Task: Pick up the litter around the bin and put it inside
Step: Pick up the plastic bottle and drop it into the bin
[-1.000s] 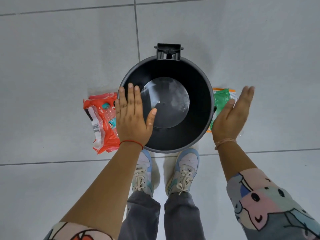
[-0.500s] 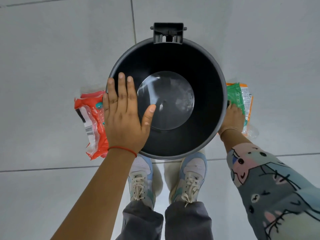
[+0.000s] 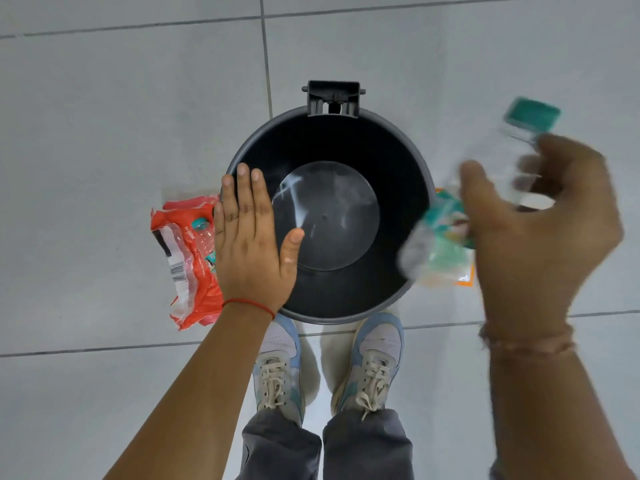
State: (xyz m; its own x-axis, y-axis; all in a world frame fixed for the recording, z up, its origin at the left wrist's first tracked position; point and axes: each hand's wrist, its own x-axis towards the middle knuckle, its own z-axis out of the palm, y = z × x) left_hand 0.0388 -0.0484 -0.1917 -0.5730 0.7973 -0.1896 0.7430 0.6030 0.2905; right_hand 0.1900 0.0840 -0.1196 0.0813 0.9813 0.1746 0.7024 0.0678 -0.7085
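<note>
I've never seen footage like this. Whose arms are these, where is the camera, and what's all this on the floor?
There is no machine here: a person wears a camera on the head, so you look down along their own arms to their shoes and a tiled floor. The black bin stands open and looks empty. The left hand hovers flat and open above the bin's left rim, holding nothing. The right hand, blurred by motion, grips a clear plastic bottle with a teal cap. On the floor lie a red wrapper left of the bin and a green-and-orange wrapper on its right.
</note>
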